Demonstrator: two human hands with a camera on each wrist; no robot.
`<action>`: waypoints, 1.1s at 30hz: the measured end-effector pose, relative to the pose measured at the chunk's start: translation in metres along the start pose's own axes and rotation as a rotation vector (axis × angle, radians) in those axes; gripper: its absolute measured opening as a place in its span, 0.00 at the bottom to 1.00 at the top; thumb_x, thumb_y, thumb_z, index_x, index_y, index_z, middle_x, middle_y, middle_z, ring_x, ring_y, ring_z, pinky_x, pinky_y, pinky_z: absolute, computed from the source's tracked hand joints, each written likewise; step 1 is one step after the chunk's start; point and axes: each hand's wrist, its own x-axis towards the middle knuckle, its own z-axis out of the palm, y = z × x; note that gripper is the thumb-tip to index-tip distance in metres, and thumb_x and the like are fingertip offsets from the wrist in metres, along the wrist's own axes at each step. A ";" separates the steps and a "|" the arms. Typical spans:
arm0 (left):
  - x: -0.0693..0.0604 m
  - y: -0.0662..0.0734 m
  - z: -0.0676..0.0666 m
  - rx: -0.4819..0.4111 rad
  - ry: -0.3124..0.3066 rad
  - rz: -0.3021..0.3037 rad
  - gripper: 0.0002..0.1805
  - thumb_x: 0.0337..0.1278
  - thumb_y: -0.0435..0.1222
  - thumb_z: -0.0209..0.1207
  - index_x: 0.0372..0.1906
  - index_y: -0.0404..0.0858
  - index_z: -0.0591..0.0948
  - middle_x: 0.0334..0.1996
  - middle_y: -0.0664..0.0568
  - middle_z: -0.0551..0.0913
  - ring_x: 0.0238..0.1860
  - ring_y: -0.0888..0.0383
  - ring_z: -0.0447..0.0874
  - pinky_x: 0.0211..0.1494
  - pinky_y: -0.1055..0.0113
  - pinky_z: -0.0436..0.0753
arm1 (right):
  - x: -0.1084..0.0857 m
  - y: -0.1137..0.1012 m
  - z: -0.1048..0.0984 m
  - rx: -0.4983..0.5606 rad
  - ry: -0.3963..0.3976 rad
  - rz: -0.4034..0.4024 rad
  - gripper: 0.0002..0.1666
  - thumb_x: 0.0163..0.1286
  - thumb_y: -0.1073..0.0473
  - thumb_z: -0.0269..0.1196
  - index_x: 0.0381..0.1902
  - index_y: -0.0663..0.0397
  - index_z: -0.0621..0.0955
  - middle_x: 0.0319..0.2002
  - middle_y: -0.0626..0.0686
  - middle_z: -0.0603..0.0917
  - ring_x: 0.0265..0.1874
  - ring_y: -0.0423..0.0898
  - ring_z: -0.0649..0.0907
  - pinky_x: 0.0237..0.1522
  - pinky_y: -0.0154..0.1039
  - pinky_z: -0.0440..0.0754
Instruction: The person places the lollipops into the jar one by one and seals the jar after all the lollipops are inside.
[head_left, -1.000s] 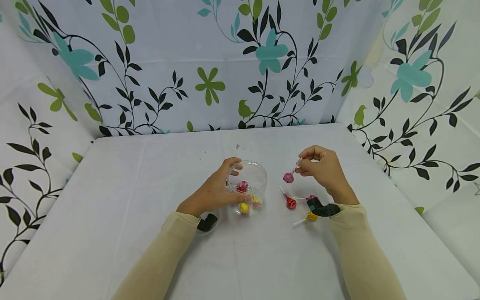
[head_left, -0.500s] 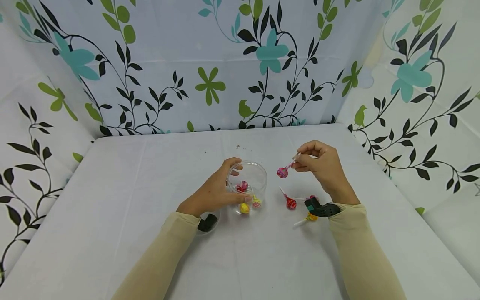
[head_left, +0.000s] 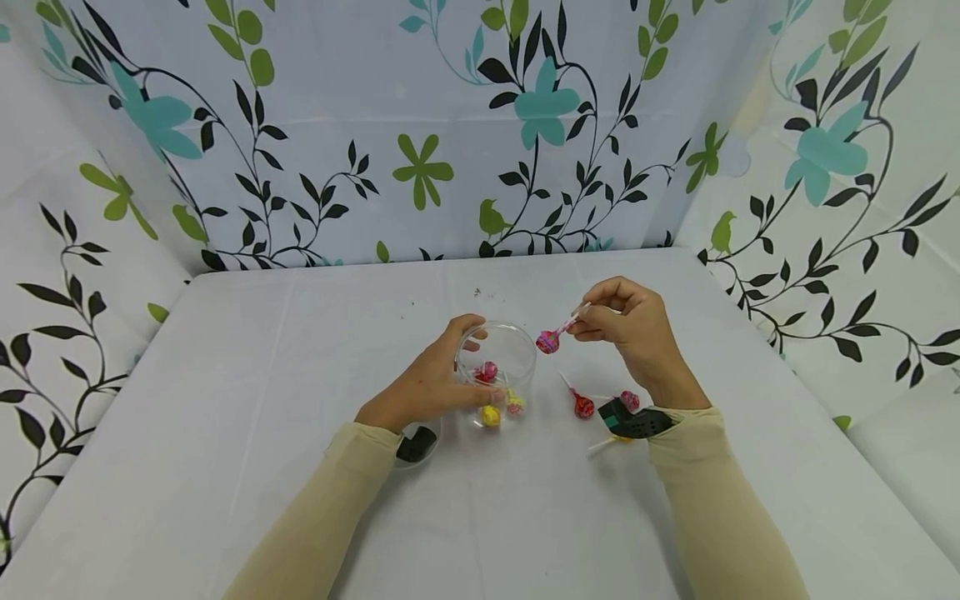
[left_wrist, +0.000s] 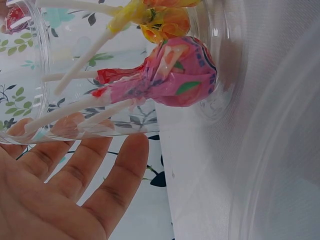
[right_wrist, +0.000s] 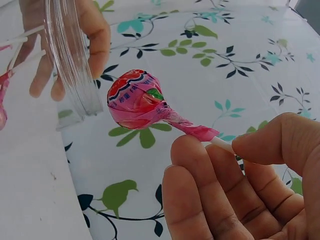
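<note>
"Pink lollipop (right_wrist: 136, 100) off the worktop (head_left: 300, 500): where is it exactly?"

"Above the worktop's far half, just right of the clear jar (head_left: 517, 354), near its rim but outside it. The wrapped head points at the jar."

"And what holds it?"

"The right hand (head_left: 630, 325). Thumb and fingertips pinch the white stick (right_wrist: 221, 144)."

"What about the left hand (head_left: 431, 375)?"

"Grasping the jar, fingers and thumb round its side. The mouth faces up, and wrapped lollipops (left_wrist: 182, 75) sit inside, pink, red and yellow."

"Anything closer to the worktop's right edge?"

"Three more, lying down: a red lollipop (head_left: 583, 407), a second pink lollipop (head_left: 630, 401) and a yellow lollipop (head_left: 602, 446), the last partly hidden by the black device (head_left: 622, 419) at the right wrist."

"And towards the left edge?"

"A clear round disc (left_wrist: 280, 165), partly covered by the left wrist. Past the far edge hangs a leaf-patterned curtain (head_left: 330, 75)."
</note>
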 end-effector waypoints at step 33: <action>0.000 0.004 0.000 -0.016 -0.007 -0.013 0.56 0.49 0.52 0.79 0.79 0.56 0.57 0.73 0.55 0.70 0.71 0.54 0.70 0.66 0.41 0.76 | -0.001 0.010 0.023 -0.167 -0.078 0.089 0.09 0.73 0.67 0.65 0.46 0.68 0.78 0.38 0.54 0.85 0.37 0.46 0.90 0.42 0.41 0.89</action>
